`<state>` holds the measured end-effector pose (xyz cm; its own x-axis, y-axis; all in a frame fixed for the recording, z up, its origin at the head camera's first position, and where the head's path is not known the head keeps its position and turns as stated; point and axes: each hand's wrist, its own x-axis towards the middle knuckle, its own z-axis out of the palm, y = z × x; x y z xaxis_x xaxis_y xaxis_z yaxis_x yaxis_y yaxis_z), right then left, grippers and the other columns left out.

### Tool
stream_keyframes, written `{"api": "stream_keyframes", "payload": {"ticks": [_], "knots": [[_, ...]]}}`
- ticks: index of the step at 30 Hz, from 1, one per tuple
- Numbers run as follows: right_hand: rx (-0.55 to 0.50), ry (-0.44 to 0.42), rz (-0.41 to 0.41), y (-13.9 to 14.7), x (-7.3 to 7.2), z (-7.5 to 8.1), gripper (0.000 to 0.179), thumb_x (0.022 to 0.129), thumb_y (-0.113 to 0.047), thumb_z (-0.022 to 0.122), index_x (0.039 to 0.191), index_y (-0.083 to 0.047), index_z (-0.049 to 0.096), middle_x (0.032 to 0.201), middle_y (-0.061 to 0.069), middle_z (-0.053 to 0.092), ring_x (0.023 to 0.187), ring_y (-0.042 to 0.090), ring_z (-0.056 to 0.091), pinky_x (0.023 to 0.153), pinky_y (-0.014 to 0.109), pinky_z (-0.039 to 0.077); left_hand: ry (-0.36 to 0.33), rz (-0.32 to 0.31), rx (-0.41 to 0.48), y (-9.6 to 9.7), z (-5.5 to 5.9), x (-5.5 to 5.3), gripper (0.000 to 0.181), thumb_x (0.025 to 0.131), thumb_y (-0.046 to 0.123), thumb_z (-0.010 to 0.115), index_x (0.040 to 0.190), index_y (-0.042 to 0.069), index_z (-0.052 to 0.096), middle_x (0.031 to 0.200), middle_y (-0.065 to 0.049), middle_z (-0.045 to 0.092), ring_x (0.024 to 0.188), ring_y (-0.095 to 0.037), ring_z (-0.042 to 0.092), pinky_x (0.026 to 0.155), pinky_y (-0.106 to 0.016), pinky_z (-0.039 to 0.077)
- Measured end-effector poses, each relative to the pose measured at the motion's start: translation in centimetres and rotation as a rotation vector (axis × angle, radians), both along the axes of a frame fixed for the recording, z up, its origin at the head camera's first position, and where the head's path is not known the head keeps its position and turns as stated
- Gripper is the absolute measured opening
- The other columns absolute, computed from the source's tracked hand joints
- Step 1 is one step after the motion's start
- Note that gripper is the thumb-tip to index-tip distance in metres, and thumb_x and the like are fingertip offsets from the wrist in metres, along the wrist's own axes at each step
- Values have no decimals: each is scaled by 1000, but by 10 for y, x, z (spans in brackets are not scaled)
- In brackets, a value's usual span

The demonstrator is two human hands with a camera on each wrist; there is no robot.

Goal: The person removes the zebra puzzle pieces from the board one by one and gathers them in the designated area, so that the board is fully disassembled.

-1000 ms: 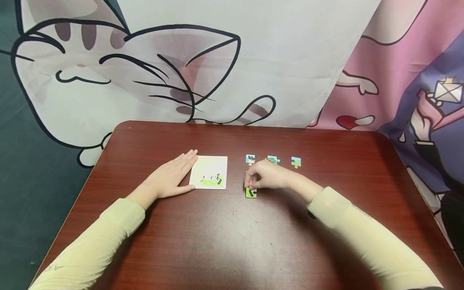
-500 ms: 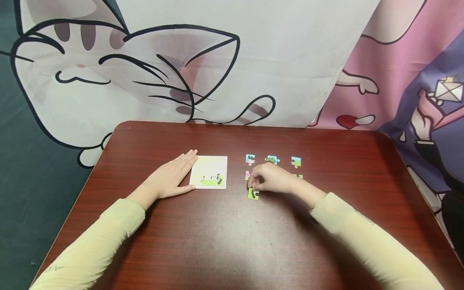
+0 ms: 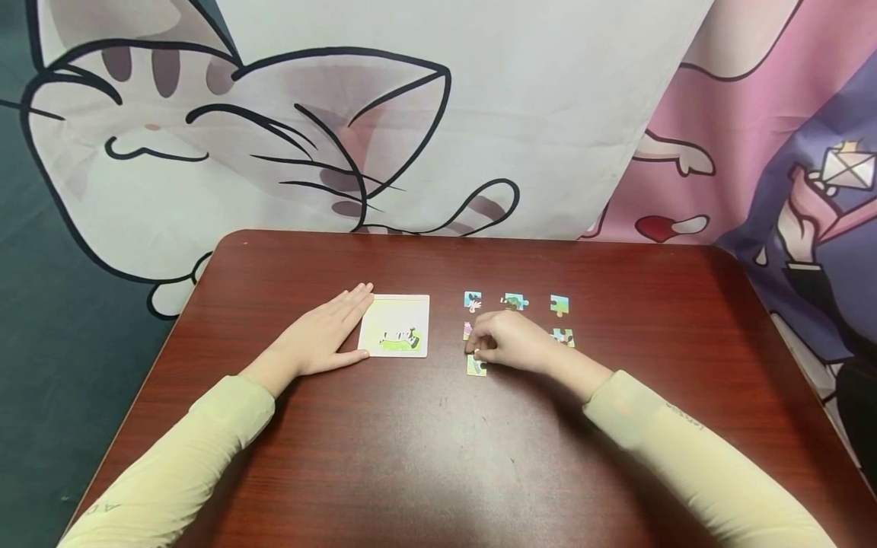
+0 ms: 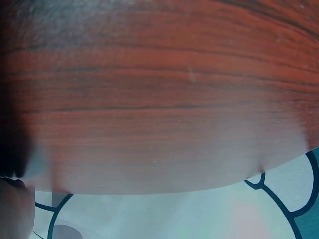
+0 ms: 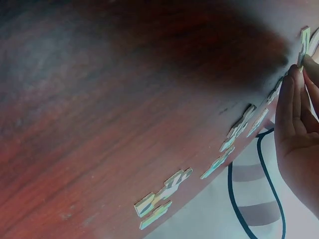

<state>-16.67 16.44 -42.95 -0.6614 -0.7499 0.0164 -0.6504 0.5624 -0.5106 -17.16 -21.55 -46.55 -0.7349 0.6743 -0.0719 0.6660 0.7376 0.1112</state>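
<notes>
In the head view my right hand point(image 3: 512, 340) pinches a small jigsaw puzzle piece point(image 3: 476, 366) with a green edge between thumb and fingertips. The right wrist view shows that piece point(image 5: 304, 42) raised off the table at the fingertips. My left hand point(image 3: 323, 331) lies flat with fingers straight, its fingertips and thumb right at the left edge of a square white puzzle board point(image 3: 390, 320). A green patch with a black-and-white animal picture point(image 3: 402, 339) shows at the board's lower right. The left wrist view has only a blurred bit of the hand point(image 4: 16, 209).
Loose puzzle pieces lie beyond the right hand: a blue one point(image 3: 473, 300), a middle one point(image 3: 515, 301) and a blue-green one point(image 3: 559, 305). Nearer are a pink-marked piece point(image 3: 468, 330) and another point(image 3: 564, 337), partly hidden by the hand. A cat-print cloth point(image 3: 548, 114) hangs behind the brown table point(image 3: 384, 457).
My right hand shifts slightly right and nearer, then back a little, the pinched piece turning and its face growing paler. The pieces behind the hand come into view. My left hand and the board stay put.
</notes>
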Motion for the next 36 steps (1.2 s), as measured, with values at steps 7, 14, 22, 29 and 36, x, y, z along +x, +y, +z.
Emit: {"api": "stream_keyframes", "payload": {"ticks": [7, 14, 22, 29, 36], "knots": [[5, 38, -2, 0, 2, -2, 6, 88, -6, 81, 90, -11, 81, 89, -3, 74, 75, 5, 67, 71, 19, 57, 5, 3, -4, -1, -2, -1, 98, 101, 59, 59, 169, 0, 19, 179, -15, 14, 167, -30, 18, 136, -46, 23], [16, 87, 0, -2, 2, -3, 5, 87, -7, 82, 90, -10, 82, 88, -2, 75, 76, 6, 70, 72, 20, 58, 8, 1, -6, -2, -3, -1, 99, 101, 59, 59, 169, -1, 18, 179, -16, 14, 167, -31, 18, 136, -47, 23], [39, 116, 1, -4, 4, -3, 5, 87, -9, 85, 90, -11, 81, 88, -2, 74, 77, 7, 70, 72, 19, 59, 7, -4, 3, -1, -2, -1, 98, 101, 58, 60, 168, -1, 19, 179, -16, 15, 166, -31, 19, 135, -47, 24], [31, 102, -19, -4, 5, -5, 6, 87, -7, 84, 91, -11, 81, 89, -2, 74, 78, 8, 71, 73, 20, 59, 8, -4, 8, -1, -1, 0, 98, 101, 58, 60, 168, -1, 19, 179, -16, 15, 166, -31, 19, 136, -47, 24], [14, 72, -21, -3, 4, -8, 7, 88, -6, 82, 92, -12, 81, 90, -3, 75, 78, 8, 71, 74, 20, 59, 5, -2, 10, -1, -1, 0, 98, 101, 58, 60, 169, -1, 19, 179, -16, 15, 166, -31, 19, 135, -47, 24]]}}
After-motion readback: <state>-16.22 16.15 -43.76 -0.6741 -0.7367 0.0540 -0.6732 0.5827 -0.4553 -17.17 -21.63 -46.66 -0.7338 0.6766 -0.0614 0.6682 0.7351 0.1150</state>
